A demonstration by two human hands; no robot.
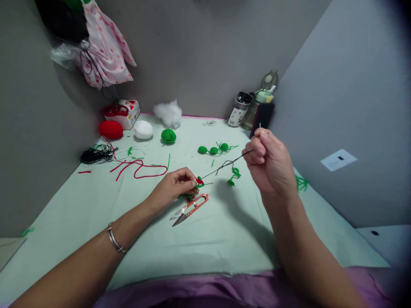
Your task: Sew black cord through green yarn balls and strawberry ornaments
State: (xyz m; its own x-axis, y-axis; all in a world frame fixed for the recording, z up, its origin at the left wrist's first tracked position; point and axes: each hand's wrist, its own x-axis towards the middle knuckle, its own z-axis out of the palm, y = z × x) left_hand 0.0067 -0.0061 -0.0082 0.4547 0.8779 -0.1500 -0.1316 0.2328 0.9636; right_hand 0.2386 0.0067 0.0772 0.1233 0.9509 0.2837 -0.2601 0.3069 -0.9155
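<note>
The tabletop leaves room between the orange snips and its near edge; its far edge meets the grey wall. A dark thread stretches from near left to far right, joining 2 hands. At its left end, a small red-and-green yarn piece sits pinched in the left hand's fingertips, just beyond the snips. The right hand's fingers curl together, pinching a thin pale rod, tip upward.

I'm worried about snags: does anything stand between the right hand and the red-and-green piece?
Nothing visible blocks the way: only the black thread runs from the right hand to the red-and-green piece in the left hand.
</note>
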